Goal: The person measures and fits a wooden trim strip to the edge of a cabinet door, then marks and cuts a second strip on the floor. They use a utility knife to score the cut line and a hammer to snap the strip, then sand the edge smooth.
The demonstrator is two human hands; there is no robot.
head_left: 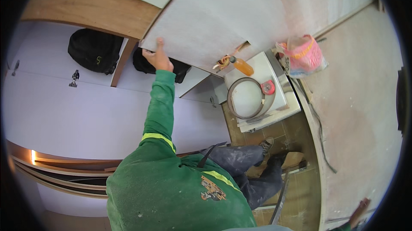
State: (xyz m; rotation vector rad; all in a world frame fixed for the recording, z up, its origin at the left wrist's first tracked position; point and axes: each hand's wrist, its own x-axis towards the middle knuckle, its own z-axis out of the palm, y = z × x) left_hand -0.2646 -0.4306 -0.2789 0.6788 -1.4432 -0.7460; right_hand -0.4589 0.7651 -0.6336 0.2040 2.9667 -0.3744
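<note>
My left hand (158,59), at the end of a green sleeve, grips the lower left corner of a large whitish panel (206,18). One digit lies on the panel's face, and the rest of the grasp is partly hidden. Behind that hand sits a dark bag (182,69) in a cabinet opening. My right hand (358,212) shows at the lower right rim, small and partly cut off. Its fingers look stretched out beside the pale dusty wall surface (365,115), and nothing shows in them. Whether it touches that surface I cannot tell.
A black backpack (95,51) rests in the cabinet beside a wooden beam (92,9). An orange bottle (241,66), a tape roll (231,102) and a red tape measure (268,87) sit on a white stand (279,96). Nearby are a pink-and-white bag (302,57) and a dangling cable (322,138).
</note>
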